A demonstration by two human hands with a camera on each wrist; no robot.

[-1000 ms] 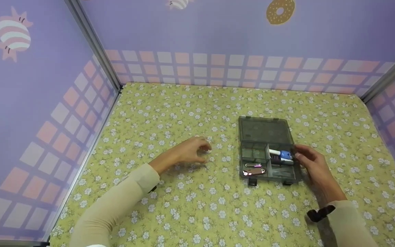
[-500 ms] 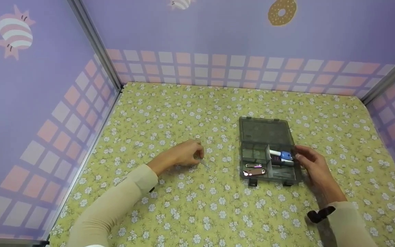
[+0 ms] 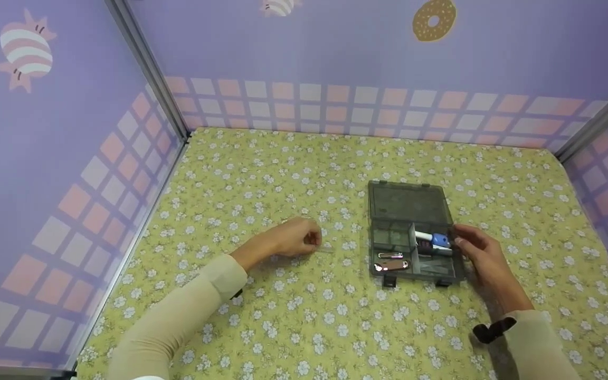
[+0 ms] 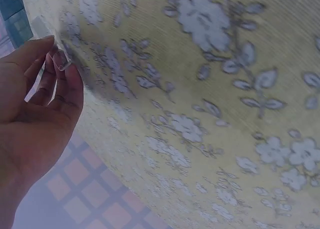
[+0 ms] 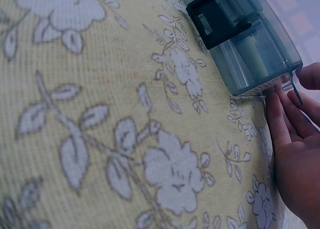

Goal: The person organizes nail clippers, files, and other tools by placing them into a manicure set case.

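My left hand (image 3: 296,237) pinches a thin clear plastic strip (image 3: 325,250) between thumb and fingertips, a little above the cloth and left of the box. In the left wrist view, part of the clear strip (image 4: 61,60) shows between the fingers. A smoky grey plastic compartment box (image 3: 421,278) lies with its lid raised back. My right hand (image 3: 486,256) grips its right side, thumb at the rim and fingers against the outer wall. Inside lie a small nail clipper (image 3: 390,255), a larger brownish one (image 3: 391,265), a blue-and-white bottle (image 3: 440,240) and a dark bottle with silvery cap (image 3: 441,250).
A yellow flowered cloth (image 3: 283,179) covers the table. Purple patterned panels (image 3: 335,47) close off the back and both sides. The box's black latches (image 3: 389,281) stick out at its front edge. A thin divider (image 3: 414,248) parts the box inside.
My left fingers, spread apart a second ago, have come together on the clear strip. The strip has swung from slanting downward to pointing right. My right hand has stayed on the box.
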